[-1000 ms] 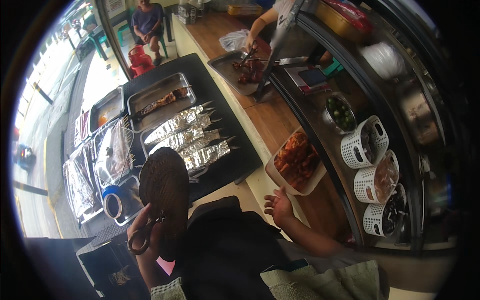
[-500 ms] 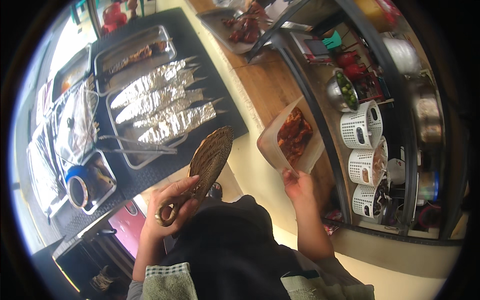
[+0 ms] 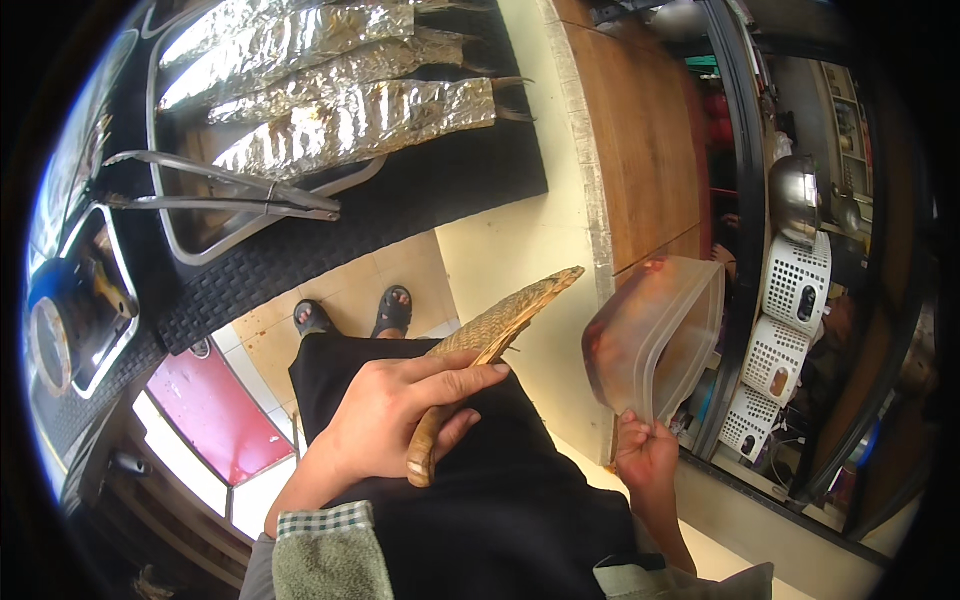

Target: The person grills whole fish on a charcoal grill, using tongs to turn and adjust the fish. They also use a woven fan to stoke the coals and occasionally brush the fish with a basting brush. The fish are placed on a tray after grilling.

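My left hand point(image 3: 395, 415) is closed around the handle of a woven fan point(image 3: 500, 318), whose blade tilts up to the right in front of my dark clothing. With its fingers pinched on the near rim, my right hand point(image 3: 647, 450) holds a translucent plastic container point(image 3: 668, 335). The container is tipped on its side by the counter's edge, and reddish food shows through its wall. Left of the fan, several foil-wrapped fish point(image 3: 370, 125) lie side by side on a metal tray point(image 3: 165, 215), tails sticking out. Metal tongs point(image 3: 240, 195) rest across that tray's near edge.
A black woven-textured table point(image 3: 235, 280) fills the left. On it, a smaller tray point(image 3: 95, 385) carries a blue round item and a brush-like tool. The wooden counter point(image 3: 640, 140) runs along the right, beside a black-framed rack with white perforated baskets point(image 3: 797, 285) and a metal bowl point(image 3: 797, 195).
The container has been tilted up, so its food is now seen through the wall. The fan has swung flatter to the right. My view has shifted down toward my feet.
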`<state>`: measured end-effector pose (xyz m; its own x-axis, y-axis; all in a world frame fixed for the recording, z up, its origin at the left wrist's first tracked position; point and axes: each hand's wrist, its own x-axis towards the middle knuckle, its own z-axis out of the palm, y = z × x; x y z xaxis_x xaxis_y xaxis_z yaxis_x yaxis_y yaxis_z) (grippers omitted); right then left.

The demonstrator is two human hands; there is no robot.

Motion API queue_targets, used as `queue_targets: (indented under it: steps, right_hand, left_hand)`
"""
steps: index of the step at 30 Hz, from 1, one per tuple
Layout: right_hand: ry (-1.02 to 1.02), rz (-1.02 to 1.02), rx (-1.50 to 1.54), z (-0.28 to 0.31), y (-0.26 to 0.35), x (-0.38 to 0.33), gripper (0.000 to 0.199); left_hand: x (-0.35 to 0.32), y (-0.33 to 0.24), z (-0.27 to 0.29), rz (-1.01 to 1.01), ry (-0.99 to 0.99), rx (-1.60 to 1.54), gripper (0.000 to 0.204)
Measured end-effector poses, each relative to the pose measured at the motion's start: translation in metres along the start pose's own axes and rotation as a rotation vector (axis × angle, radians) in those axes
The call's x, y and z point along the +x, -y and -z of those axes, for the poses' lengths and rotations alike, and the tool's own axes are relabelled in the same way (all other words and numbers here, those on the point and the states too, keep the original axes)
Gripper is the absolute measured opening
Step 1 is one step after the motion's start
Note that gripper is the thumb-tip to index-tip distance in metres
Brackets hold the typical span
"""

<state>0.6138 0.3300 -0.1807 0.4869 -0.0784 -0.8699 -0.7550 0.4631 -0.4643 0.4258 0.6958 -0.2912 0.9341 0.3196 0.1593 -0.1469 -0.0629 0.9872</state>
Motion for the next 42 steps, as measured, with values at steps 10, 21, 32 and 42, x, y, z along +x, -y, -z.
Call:
queue_targets:
  steps: [10, 21, 32, 42]
  right_hand:
    - [0.036, 0.628, 0.056, -0.095, 0.079, 0.139, 0.038]
    - [0.285, 0.862, 0.289, -0.186, 0.178, 0.273, 0.032]
    - [0.313, 1.089, -0.633, -0.178, -0.031, 0.154, 0.010]
    - [1.681, 1.289, -1.670, -0.210, -0.212, 0.011, 0.017]
  left_hand:
    - [-0.003, -0.058, 0.016, 0.105, -0.041, 0.079, 0.048]
    - [-0.029, -0.142, 0.007, 0.193, -0.206, 0.345, 0.051]
    - [-0.096, -0.195, 0.012, 0.535, -0.256, 0.413, 0.054]
    - [-0.171, -0.183, 0.034, 0.315, -0.789, -0.067, 0.058]
